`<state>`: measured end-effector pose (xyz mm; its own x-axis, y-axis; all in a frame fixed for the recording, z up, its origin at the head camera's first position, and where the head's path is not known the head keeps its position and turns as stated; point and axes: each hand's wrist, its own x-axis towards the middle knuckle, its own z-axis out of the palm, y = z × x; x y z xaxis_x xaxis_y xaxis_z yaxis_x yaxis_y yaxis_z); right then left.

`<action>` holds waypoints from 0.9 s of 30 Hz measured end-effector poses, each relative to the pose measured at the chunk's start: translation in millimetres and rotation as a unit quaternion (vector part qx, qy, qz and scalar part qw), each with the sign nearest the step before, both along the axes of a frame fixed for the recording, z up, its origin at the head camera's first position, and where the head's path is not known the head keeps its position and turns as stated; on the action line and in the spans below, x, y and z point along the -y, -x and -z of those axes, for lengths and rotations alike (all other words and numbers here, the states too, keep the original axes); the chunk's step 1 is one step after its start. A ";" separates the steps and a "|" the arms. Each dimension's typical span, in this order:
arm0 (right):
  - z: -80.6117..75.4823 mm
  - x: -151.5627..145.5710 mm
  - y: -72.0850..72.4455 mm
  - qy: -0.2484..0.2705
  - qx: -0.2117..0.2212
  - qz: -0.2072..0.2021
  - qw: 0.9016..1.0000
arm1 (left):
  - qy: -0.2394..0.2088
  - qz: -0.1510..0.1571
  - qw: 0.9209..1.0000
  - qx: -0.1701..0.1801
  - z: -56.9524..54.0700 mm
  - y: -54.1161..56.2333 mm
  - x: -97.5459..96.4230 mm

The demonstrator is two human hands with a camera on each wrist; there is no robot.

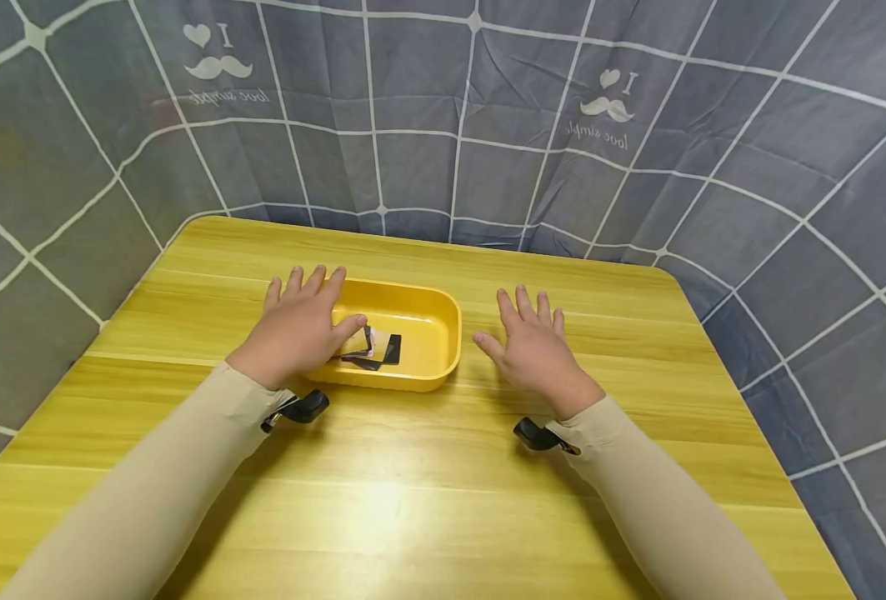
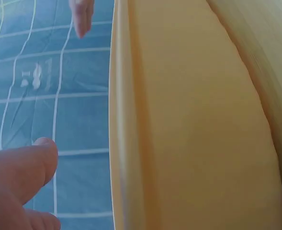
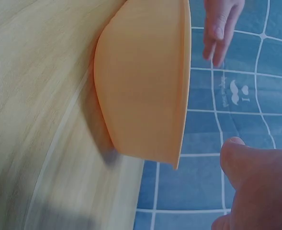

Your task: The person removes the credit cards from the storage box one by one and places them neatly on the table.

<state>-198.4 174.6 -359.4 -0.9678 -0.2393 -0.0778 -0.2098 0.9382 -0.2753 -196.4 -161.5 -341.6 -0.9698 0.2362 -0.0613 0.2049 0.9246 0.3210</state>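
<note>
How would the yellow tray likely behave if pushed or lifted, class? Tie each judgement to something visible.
The yellow tray would probably slide rather than roll, since its broad base rests on the table. Its thin rim and smooth walls suggest fairly stiff, light plastic. Being low and wide, it seems unlikely to tip easily.

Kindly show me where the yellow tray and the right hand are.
Yellow tray point(image 3: 141, 86): right wrist view, outer side wall.
Right hand point(image 1: 534, 352): head view, back of the hand.

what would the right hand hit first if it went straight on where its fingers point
Probably the gray curtain; the right hand seems raised over the table, though its height is unclear.
</note>
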 end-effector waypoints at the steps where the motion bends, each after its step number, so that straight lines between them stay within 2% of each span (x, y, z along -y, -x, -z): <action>1: 0.3 0.4 0.2 -0.001 0.000 -0.002 1.000 | -0.003 -0.003 1.000 0.005 0.7 -0.1 4.9; 7: 1.7 3.0 1.6 -0.002 -0.007 -0.013 1.000 | -0.033 -0.014 0.999 0.039 10.8 1.6 35.1; 11: 2.1 4.4 3.5 0.002 -0.009 -0.021 1.000 | -0.062 -0.007 0.997 0.056 18.2 1.8 49.6; 15: 1.7 6.5 5.6 0.004 -0.013 -0.031 0.999 | -0.106 0.009 0.991 0.075 26.2 1.0 56.4; 19: 0.7 9.9 6.7 0.015 -0.013 -0.039 0.999 | -0.138 0.007 0.985 0.099 36.0 0.3 60.9; 27: -8.3 21.9 10.9 0.058 -0.033 -0.073 0.995 | -0.184 -0.003 0.977 0.107 52.9 -0.5 68.6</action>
